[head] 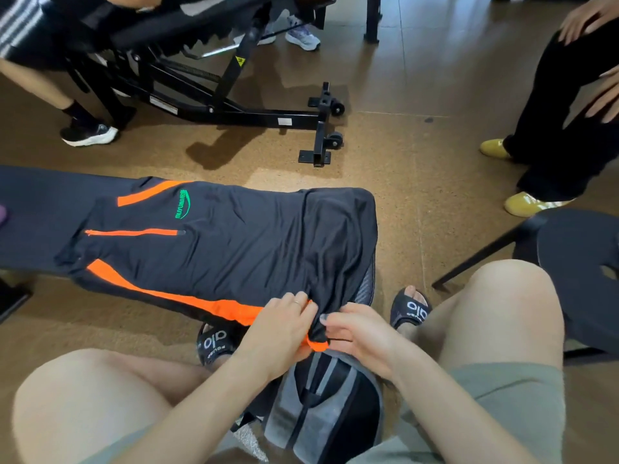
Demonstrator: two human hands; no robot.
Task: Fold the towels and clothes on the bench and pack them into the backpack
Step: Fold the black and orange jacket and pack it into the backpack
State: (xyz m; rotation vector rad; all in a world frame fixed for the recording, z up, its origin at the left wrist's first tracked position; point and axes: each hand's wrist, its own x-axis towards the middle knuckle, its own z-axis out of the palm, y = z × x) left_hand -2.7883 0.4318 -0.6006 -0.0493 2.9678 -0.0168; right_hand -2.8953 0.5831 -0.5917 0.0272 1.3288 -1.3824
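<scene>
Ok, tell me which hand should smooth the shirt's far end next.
Left, probably. The left hand sits on the side where the shirt stretches along the bench; the right hand pinches the hem corner and can anchor it.

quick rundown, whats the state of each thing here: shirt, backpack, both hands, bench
black and orange shirt: spread flat along the bench, not folded yet, near edge bunched in both hands
left hand: pinching the shirt's orange hem
right hand: gripping the same bunched edge
backpack: upright between the knees, whether its zip is open cannot be told
bench: flat, shirt lying on it
</scene>
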